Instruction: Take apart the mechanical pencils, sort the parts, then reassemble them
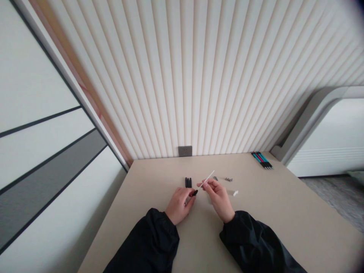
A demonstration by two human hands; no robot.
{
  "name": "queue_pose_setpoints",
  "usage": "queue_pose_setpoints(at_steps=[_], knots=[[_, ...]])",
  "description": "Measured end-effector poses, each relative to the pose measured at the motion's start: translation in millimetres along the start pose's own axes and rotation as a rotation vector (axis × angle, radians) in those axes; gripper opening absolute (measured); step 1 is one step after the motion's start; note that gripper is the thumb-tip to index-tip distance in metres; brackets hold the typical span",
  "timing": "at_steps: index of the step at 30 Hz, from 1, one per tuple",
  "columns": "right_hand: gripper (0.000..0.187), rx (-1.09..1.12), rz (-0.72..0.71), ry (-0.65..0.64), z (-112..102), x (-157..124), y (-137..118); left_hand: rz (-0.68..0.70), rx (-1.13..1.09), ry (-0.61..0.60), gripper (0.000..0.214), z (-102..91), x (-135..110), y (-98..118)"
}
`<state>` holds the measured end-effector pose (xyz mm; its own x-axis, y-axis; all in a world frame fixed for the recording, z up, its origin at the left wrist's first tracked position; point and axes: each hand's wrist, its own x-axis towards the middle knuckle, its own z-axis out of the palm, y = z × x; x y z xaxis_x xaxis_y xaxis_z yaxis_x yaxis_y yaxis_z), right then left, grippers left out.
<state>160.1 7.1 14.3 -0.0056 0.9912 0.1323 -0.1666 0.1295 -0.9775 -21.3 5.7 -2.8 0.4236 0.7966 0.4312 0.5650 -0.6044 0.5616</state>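
Observation:
My left hand (179, 204) rests on the beige table (284, 220) and pinches a small black pen tip piece (194, 193) between thumb and fingers. My right hand (217, 195) holds a thin white pen refill (207, 178) that slants up to the right, its lower end meeting the black piece. Just beyond my left hand lie a few black pen parts (188, 182) side by side. Small metal springs (228, 179) lie past my right hand. A white piece (233, 193) sits on the table right of my right hand.
A bundle of assembled pens with blue and pink barrels (262, 159) lies at the table's far right, near the ribbed wall. A grey wall socket (184, 151) sits at the table's back edge. A white rounded unit (327, 132) stands to the right.

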Motion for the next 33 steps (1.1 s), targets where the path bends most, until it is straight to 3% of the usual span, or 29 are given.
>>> queue_pose_setpoints(at_steps=[7, 14, 23, 30, 33], knots=[[0.029, -0.016, -0.021, -0.049, 1.3, -2.0, 0.6, 0.009, -0.012, 0.006, 0.014, 0.0, 0.0, 0.5], [0.031, -0.314, -0.101, -0.114, 0.7, -7.8, -1.2, 0.002, -0.004, 0.001, 0.013, -0.9, 0.5, 1.1], [0.031, -0.326, -0.142, 0.032, -1.8, -3.7, 0.5, -0.005, -0.002, 0.025, 0.015, -0.5, -0.1, 0.7], [0.028, -0.333, -0.123, -0.041, 0.6, -5.9, 1.3, -0.013, 0.008, 0.049, 0.016, -0.9, -0.3, 0.1], [0.031, -0.317, -0.118, -0.003, 0.3, -5.5, 0.0, -0.013, 0.006, 0.065, 0.016, -0.1, -0.3, -1.2]])
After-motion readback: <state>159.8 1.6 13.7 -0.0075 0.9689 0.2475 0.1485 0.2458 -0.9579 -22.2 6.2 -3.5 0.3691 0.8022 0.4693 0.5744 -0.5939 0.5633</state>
